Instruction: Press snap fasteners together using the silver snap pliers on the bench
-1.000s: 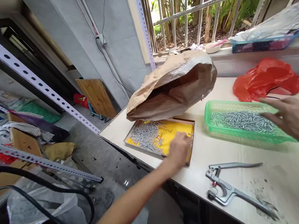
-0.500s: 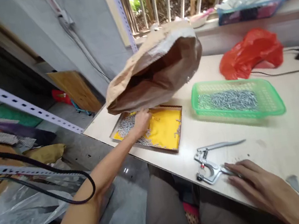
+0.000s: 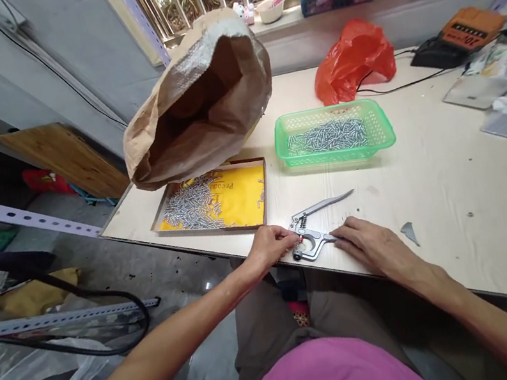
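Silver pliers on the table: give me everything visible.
Pliers: silver-grey, metal-looking, lying near the front edge of the table. The handles are spread; the upper handle is free, with a coil spring near its base. The frame curves around a rounded gap, with a dark knob at one end. The left hand has its fingertips by a small red part; the right hand partly hides the lower handle.

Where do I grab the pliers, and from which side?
Probably by the handles, from the right: the pliers lie flat, with both handles spreading that way. The upper handle is bare; the right hand holds the lower one. The left hand is at the other end, by the red bit.
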{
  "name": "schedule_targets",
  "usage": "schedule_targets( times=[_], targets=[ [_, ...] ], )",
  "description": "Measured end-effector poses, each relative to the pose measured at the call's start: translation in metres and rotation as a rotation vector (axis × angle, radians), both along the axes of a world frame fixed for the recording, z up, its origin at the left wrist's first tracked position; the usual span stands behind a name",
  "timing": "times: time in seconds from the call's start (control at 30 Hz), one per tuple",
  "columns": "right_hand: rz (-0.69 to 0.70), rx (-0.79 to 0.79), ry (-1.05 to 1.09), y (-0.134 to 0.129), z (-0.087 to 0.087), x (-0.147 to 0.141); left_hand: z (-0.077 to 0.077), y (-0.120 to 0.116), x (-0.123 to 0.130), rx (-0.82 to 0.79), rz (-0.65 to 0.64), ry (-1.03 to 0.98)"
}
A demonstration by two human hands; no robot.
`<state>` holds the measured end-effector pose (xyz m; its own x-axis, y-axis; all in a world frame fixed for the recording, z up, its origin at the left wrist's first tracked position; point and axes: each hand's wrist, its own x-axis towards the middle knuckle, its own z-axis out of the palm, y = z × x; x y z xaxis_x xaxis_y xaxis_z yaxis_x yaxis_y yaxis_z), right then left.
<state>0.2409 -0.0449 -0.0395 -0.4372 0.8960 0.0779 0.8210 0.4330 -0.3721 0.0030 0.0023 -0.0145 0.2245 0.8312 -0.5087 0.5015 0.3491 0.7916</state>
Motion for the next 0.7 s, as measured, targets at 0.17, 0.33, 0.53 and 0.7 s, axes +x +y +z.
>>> schedule_targets(
  times=[0.17,0.33,0.53,0.7],
  targets=[
    [-0.045,-0.026,-0.037,-0.004,0.009,-0.006,-0.003,0.003,0.002,0.005,-0.026,0.054],
    [-0.059,-0.020,-0.074,-0.004,0.013,-0.008,0.004,0.002,0.003,-0.031,-0.085,0.121],
    [-0.049,-0.021,-0.082,-0.002,0.014,-0.008,0.010,0.005,0.001,-0.121,-0.143,0.142],
    [-0.039,-0.048,-0.112,0.000,0.015,-0.008,0.021,0.005,0.002,-0.219,-0.195,0.096]
  ],
)
